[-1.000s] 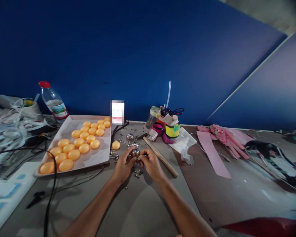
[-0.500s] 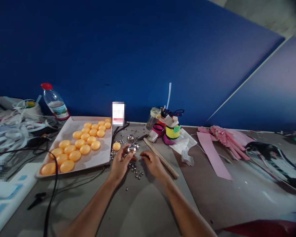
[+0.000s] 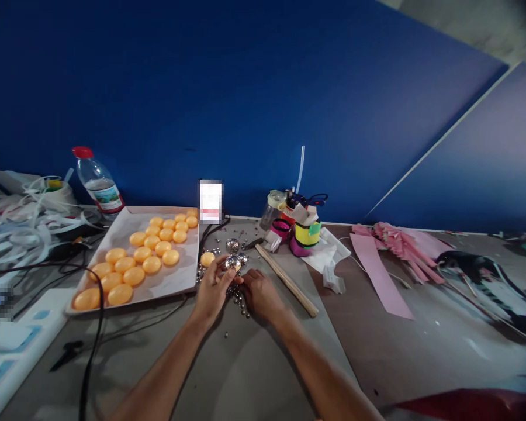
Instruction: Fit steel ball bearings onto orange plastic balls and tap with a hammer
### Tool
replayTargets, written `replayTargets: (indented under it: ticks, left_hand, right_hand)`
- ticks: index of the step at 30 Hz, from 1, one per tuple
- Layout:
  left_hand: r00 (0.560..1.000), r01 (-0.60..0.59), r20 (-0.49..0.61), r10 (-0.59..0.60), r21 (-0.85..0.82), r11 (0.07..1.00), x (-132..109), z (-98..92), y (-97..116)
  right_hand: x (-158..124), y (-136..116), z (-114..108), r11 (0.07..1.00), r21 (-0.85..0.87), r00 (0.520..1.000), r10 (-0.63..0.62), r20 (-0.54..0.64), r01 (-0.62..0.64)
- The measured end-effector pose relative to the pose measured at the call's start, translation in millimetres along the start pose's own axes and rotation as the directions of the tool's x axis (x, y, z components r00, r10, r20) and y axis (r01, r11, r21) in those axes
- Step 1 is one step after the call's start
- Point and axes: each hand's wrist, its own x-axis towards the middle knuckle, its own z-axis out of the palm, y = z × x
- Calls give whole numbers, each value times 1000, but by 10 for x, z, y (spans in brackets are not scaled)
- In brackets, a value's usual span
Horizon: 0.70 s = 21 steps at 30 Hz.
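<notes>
My left hand is closed round an orange ball largely covered with shiny silver beads; a bit of bare orange shows on its side. My right hand is just to the right, low over the table, fingers curled together at the loose silver beads. Its fingertips are partly hidden, so what they pinch cannot be made out. Behind the held ball stands another silver-covered ball. A plain orange ball lies left of it among scattered beads.
At the left a white tray carries several orange balls, with a bottle behind it. A black cable loops over its front corner. Wooden sticks, a jar, a yellow-green container and pink paper lie rightward.
My right hand has moved left and slightly inward, from apart to down at the loose beads close by the left hand. The left hand keeps the beaded ball in nearly the same place.
</notes>
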Motion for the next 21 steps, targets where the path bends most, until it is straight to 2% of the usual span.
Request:
replayTargets:
  ticks: [3,8,10,17,21]
  left_hand:
    - [1000,-1,0,1,-5,1000,1,-6,-9]
    - [1000,-9,-3,9,3,1000,5,-7,-19]
    - [1000,-14,-1,14,10,1000,5,-5,-19]
    - [1000,-30,1,30,39,999,3,-8,-11]
    - [1000,-22,8,21,37,999,10,-19,-25]
  right_hand:
    - [6,-36,-5,1000,17,999,16,-33,-15]
    - [-10,-16,-7,982,171,991,92,-93,-75]
    - [-22,5,-15,980,181,989,107,-100,-88]
    - [-9,-3,-33,993,116,999,37,-28,-34]
    - [-9,29,-45,982,191,997,21,-80,-6]
